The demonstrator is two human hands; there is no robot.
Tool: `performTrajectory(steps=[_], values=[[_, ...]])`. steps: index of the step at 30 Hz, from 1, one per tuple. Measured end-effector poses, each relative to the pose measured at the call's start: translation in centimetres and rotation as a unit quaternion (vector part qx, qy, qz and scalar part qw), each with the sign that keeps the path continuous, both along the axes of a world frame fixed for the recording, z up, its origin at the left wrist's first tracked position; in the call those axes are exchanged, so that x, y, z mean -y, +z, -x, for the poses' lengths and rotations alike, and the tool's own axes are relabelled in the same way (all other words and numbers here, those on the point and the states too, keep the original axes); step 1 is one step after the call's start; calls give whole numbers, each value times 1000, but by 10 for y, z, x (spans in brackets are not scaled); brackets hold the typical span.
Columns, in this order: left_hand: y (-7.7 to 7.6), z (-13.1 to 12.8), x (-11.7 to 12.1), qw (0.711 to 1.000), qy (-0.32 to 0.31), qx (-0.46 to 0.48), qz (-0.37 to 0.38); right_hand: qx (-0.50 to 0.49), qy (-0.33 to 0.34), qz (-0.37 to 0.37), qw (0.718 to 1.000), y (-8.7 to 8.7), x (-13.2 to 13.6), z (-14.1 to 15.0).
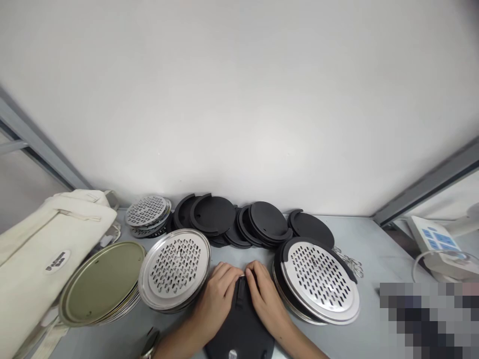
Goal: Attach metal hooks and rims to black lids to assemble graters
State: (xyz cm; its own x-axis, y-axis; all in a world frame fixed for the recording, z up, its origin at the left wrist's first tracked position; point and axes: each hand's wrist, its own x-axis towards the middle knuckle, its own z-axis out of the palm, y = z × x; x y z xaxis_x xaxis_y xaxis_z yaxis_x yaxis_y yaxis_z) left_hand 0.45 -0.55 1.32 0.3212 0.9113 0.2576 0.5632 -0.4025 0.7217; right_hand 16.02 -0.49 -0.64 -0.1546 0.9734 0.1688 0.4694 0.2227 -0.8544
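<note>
My left hand (pixel 220 294) and my right hand (pixel 264 294) meet at the top end of a flat black piece (pixel 239 331), fingers closed on its upper edge from both sides. The piece has a narrow strip or slot near the top and a pale spot low down; its bottom runs out of view. Just left of my left hand lies a round silver grater plate (pixel 175 264) with punched holes, on a stack. Beside my right hand another perforated silver plate (pixel 318 276), partly edged by a black rim, tops a second stack.
Black round discs (pixel 269 219) with raised partial rims lie along the wall. Small perforated discs (pixel 146 212) are stacked at back left. Olive oval trays (pixel 105 284) and a cream bag (pixel 48 254) stand left. Metal rings (pixel 352 262) and a white device (pixel 436 239) are right.
</note>
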Motion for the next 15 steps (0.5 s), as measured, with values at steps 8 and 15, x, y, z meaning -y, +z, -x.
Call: performTrajectory(steps=[8,15], values=[[-2,0,0,1000,10,-14,-1,3,-13,-5,1000,0,1,0],[-1,0,0,1000,3,-15,-3,0,-17,-30,999,-2,0,1]])
